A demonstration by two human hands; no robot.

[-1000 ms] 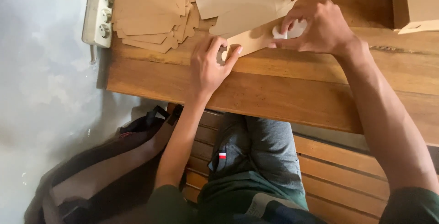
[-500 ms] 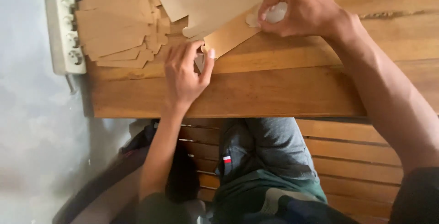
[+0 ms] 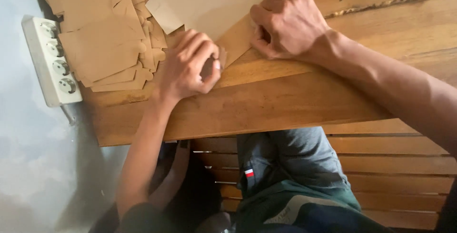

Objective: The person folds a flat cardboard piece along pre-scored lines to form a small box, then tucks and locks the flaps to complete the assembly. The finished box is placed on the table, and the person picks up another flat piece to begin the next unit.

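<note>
A flat brown cardboard cut-out lies on the wooden table between my hands. My left hand pinches its lower left corner, fingers curled around the edge. My right hand presses down on its right side in a loose fist, knuckles up. A paler cardboard sheet lies partly over the cut-out, above my left hand. What my right hand holds under its fingers is hidden.
A stack of brown cardboard cut-outs covers the table's far left. A white power strip sits at the table's left edge, against a pale wall. Below the table are my legs and a slatted wooden bench.
The view has shifted so the table fills more of the frame. My right hand has come down from a raised grip to press on the cut-out. My left hand stays at the corner.
</note>
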